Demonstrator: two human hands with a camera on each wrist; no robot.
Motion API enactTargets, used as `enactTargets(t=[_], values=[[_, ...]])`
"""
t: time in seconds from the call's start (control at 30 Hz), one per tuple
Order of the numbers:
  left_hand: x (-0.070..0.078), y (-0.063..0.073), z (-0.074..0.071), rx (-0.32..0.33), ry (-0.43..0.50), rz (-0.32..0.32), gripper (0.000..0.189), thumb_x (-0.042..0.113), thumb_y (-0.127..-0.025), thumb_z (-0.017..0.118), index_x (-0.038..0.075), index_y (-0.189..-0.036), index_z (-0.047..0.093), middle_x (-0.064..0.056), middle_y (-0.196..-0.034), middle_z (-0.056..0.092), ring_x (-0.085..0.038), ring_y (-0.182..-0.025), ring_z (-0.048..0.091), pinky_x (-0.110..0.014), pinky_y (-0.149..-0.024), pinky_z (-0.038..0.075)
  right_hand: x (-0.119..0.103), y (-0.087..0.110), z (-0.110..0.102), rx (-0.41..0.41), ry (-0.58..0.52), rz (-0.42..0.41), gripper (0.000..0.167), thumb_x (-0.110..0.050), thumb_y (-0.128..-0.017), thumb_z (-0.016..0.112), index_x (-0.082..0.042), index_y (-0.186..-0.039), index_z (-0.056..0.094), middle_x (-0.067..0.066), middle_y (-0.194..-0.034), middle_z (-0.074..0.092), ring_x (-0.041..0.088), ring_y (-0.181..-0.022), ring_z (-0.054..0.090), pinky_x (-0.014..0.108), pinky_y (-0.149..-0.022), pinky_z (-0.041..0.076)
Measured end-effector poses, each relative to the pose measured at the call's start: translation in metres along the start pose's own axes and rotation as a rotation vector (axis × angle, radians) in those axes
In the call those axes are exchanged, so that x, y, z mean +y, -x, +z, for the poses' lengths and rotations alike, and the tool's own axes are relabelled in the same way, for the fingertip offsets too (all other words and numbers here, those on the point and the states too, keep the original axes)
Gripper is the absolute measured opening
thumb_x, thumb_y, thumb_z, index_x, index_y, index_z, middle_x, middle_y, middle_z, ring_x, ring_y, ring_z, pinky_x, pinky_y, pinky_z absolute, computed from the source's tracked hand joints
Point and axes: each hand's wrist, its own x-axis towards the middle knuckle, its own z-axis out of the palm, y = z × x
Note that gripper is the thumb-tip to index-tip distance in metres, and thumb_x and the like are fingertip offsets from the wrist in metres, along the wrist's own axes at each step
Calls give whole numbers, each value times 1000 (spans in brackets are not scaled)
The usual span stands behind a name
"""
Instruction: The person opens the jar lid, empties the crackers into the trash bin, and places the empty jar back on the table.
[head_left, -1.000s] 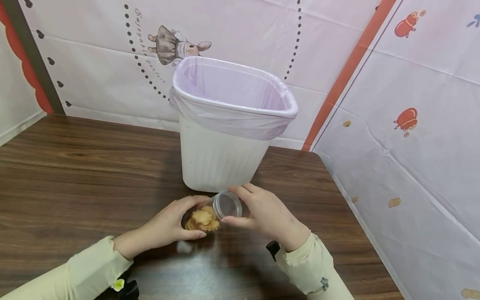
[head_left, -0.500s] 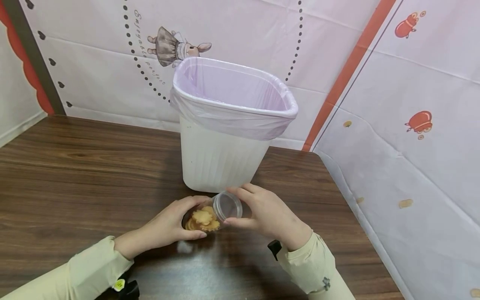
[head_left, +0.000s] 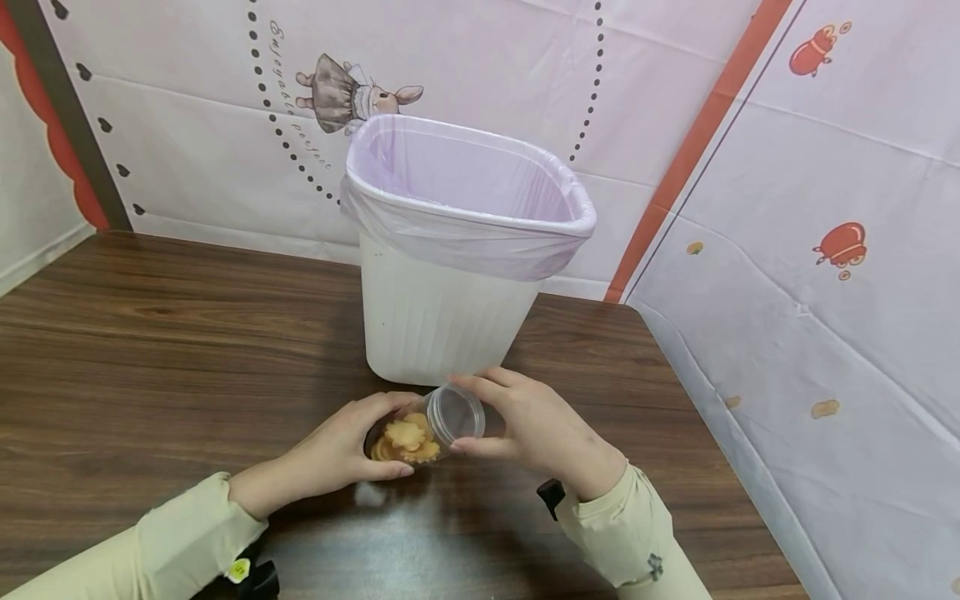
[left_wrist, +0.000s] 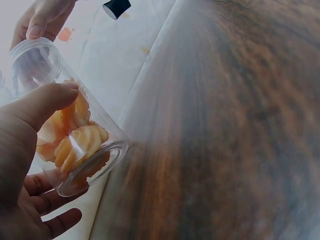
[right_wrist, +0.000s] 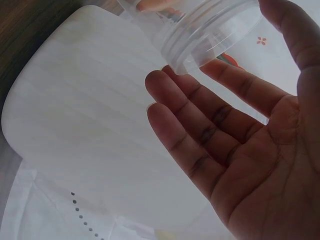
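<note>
from where i stand, the person's left hand [head_left: 341, 446] is curled round a clear jar [head_left: 432, 421], thumb on the near side and fingers on the far side. the jar leans over, its ridged rim tipped up toward the right hand [head_left: 536, 429], and golden, wavy-edged biscuits [head_left: 405, 437] lie in its lower part. the right hand grips that rim between thumb and forefinger – the other fingers reach out past it, loosely bent. i can't tell whether a clear lid sits on the rim, nor whether the jar touches the brown wooden table [head_left: 187, 333]. just beyond the hands stands a white bin [head_left: 450, 308], upright, a lilac bag [head_left: 480, 246] folded over its edge. behind it hangs a pale cloth [head_left: 487, 58] with a printed rabbit [head_left: 352, 96].
</note>
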Motion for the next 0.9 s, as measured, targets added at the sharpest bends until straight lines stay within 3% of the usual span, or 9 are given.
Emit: enactTargets(t=[0.43,0.9], values=[[2,1,-1,-32,-13,-44,74,37,-72,83,19,-136,50,7,-128,59,-5,-105,57,-38,-87,49,0,1,-2,-11,16,-44,63,-42,-78,76,-19,-134,56,-1,-119,63,11,-104,62,29,-89,51],[1,-1,-1,-24,-2,-22,72,34,-72,84,17,-134,51,7,-126,60,-4,-103,57,-32,-85,50,1,0,-3,-22,14,-95,65,-35,-79,76,-20,-138,53,0,-127,60,13,-112,60,30,-94,49]])
